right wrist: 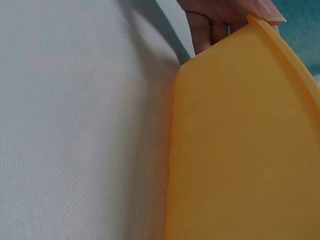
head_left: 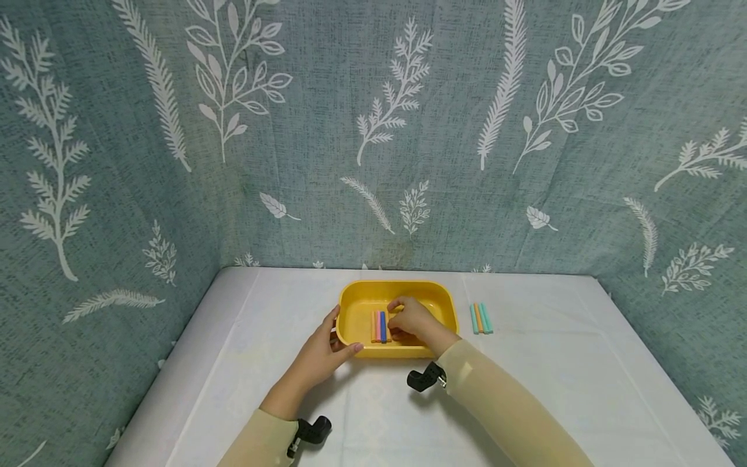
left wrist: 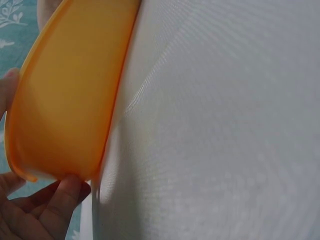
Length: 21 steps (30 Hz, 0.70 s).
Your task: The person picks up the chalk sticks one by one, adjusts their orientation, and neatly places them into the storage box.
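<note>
A yellow plastic tray (head_left: 398, 351) stands on the table. My left hand (head_left: 320, 353) grips its left end, thumb over the near rim and fingers round the side; the left wrist view has these fingers (left wrist: 67, 200) against the tray's end wall. Inside lie several chalk sticks side by side, among them a pink one (head_left: 378, 325) and a blue one (head_left: 383, 327). Over the tray, my right hand (head_left: 411, 319) pinches the orange chalk stick (head_left: 388, 334) at the right of this row. Its fingers partly hide that stick.
Right of the tray, three more chalk sticks lie on the white tablecloth (head_left: 543, 370): two teal ones (head_left: 474, 319) with an orange one (head_left: 479, 319) between them. Patterned green cloth (head_left: 327, 130) walls in the table behind and at both sides.
</note>
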Tool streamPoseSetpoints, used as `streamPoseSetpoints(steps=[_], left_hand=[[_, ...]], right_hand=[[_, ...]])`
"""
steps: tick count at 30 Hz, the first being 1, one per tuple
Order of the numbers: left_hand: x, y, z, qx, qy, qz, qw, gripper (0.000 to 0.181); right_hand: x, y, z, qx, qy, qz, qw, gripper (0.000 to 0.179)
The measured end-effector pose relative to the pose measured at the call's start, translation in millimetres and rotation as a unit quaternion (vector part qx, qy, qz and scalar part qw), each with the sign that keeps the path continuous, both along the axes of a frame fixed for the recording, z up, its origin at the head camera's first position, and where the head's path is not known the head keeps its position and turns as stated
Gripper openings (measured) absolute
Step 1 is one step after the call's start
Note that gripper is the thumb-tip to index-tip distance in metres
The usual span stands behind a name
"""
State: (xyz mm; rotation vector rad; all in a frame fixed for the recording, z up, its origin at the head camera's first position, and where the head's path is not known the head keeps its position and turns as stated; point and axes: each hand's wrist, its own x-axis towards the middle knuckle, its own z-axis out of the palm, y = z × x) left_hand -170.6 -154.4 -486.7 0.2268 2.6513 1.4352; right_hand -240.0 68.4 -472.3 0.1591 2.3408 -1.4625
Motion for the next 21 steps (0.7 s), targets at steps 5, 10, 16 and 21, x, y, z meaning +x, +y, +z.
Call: streamPoseSetpoints(steps=[5,10,16,21], left_hand=[[0.5,0.3,0.2,-0.001,-0.002,0.0,1.0,0.1],[0.9,0.7,1.8,-0.001,-0.003,0.0,1.0,0.1],[0.9,0.9,1.7,-0.002,-0.001,0.001,1.0,0.1],[0.9,1.0,0.5,-0.001,0.001,0.002,1.0,0.1]], right_hand=[[0.5,0.0,0.0,0.004,0.0,-0.001,1.0,0.037],[-0.1,-0.3,-1.0,0.0,0.0,0.001,1.0,0.038],[-0.4,-0.6,-0.7,0.0,-0.003,-0.001,1.0,0.039],[0.2,-0.3,1.1,0.004,-0.009,-0.004,0.9999,0.041]])
